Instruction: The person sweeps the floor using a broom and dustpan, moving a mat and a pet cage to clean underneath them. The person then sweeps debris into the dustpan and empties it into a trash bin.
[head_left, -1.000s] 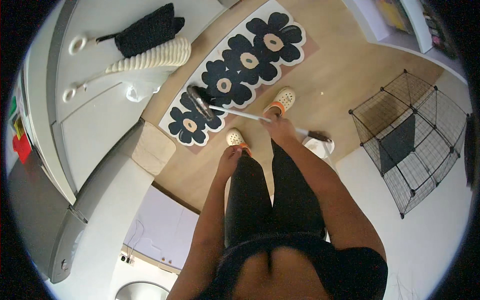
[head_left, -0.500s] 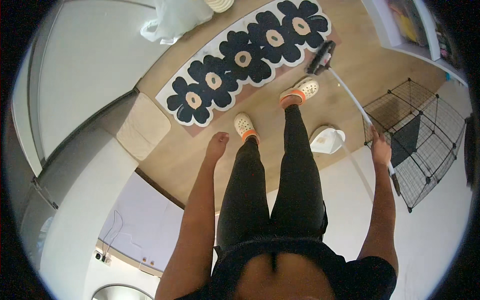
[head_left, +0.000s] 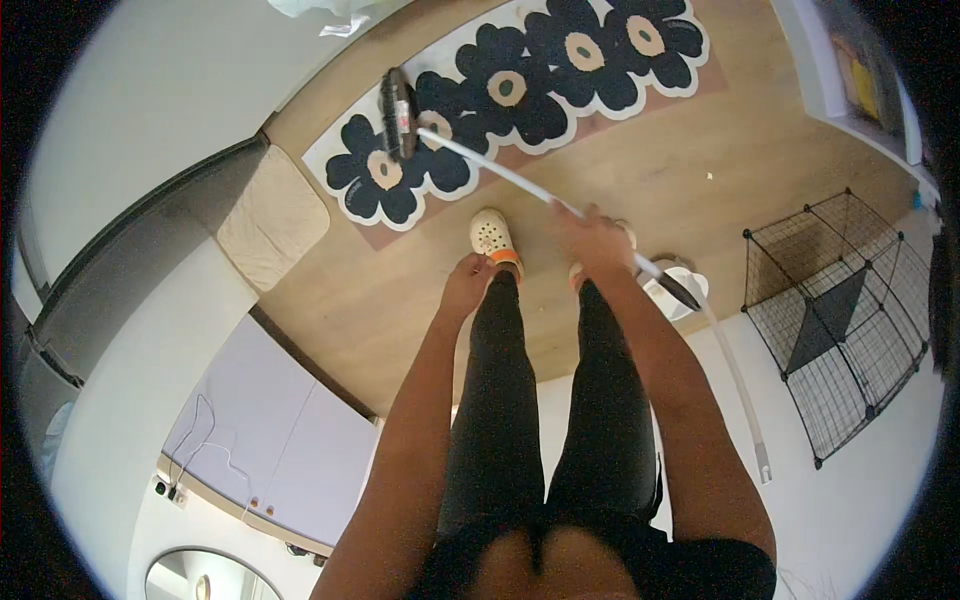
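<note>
My right hand (head_left: 595, 240), slightly blurred, is closed around the white handle of a broom (head_left: 500, 172). The dark bristled broom head (head_left: 398, 115) is over the left part of a flower-patterned rug (head_left: 507, 88); whether it touches the rug is unclear. Past my hand, the handle ends in a dark grip above a white dustpan (head_left: 690, 296). That dustpan stands at the right with its long pale handle upright by the wall. My left hand (head_left: 468, 283) hangs beside my cream clog (head_left: 491, 232), fingers curled, with nothing visible in them.
A black wire grid pen (head_left: 840, 325) stands at the right. A beige mat (head_left: 272, 222) lies on the left, near a lilac cabinet (head_left: 290, 420) with white cables. White plastic (head_left: 345, 12) shows at the top edge, and shelves (head_left: 850, 80) stand at the upper right. A small pale scrap (head_left: 710, 176) lies on the wood floor.
My right hand has swung the broom leftward, carrying its head from the rug's right end to its left part. My left hand has moved slightly right and up. The view has shifted.
</note>
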